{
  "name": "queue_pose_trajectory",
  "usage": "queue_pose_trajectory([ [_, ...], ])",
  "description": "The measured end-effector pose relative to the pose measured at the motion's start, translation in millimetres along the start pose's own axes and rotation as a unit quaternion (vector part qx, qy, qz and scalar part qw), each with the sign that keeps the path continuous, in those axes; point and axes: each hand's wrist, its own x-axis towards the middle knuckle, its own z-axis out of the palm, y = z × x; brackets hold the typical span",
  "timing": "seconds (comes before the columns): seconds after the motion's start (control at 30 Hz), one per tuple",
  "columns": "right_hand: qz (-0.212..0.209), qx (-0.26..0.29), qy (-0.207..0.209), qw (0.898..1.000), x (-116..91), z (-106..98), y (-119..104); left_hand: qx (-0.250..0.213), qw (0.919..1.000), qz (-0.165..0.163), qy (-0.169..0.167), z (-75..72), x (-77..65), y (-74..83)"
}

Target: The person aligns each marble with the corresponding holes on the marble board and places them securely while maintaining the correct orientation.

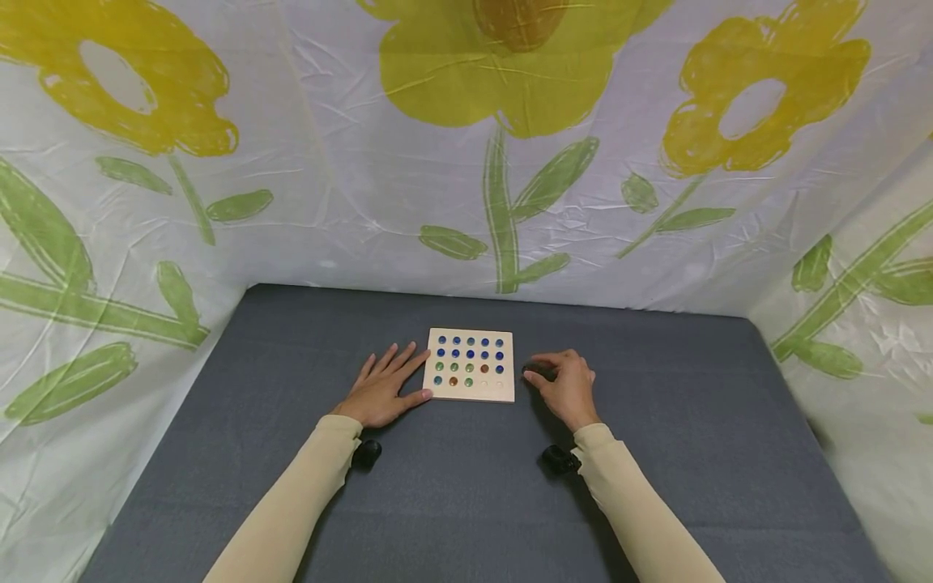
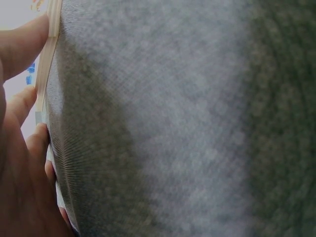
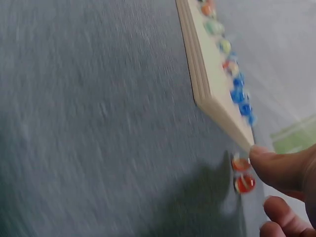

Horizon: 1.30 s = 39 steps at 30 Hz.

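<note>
A pale wooden board [image 1: 477, 394] lies on the dark cloth, its rows of round hollows filled with blue, green and reddish-brown glass marbles [image 1: 470, 354]. Two hollows at its near right corner are bare. My left hand [image 1: 382, 389] is spread flat at the board's left side, thumb [image 2: 29, 44] and a fingertip against the edge. Off the board's right side is my right hand [image 1: 564, 385], low over the cloth with thumb and fingers apart. Close by its thumb, an orange marble [image 3: 241, 163] and a red marble [image 3: 245, 183] lie on the cloth.
The grey cloth-covered table [image 1: 437, 502] extends around the board. A white curtain [image 1: 328, 202] with yellow flowers hangs behind it and at both sides. Each wrist carries a small black camera [image 1: 560, 460].
</note>
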Motion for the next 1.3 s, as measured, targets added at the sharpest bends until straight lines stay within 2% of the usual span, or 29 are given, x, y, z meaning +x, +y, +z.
queue_pose_trajectory([
  [0.17, -0.008, -0.009, -0.021, 1.000, 4, -5, 11, 0.001, 1.0000, 0.000, 0.000, -2.5, -1.0, 1.8],
  [0.37, 0.001, -0.022, -0.047, 0.999, 7, -6, 15, 0.009, 0.9999, -0.006, -0.004, -4.7, -1.1, 3.2],
  [0.8, -0.002, -0.020, -0.048, 0.999, 8, -3, 18, 0.015, 0.9998, -0.007, -0.007, -3.3, 0.1, 2.1],
  [1.0, -0.003, -0.021, -0.052, 0.998, 3, -8, 14, 0.011, 0.9999, -0.007, -0.011, -4.3, -0.2, 4.1],
  [1.3, -0.038, 0.016, -0.068, 0.997, -8, -5, -7, 0.006, 1.0000, -0.005, -0.005, 3.0, 3.0, -4.1],
])
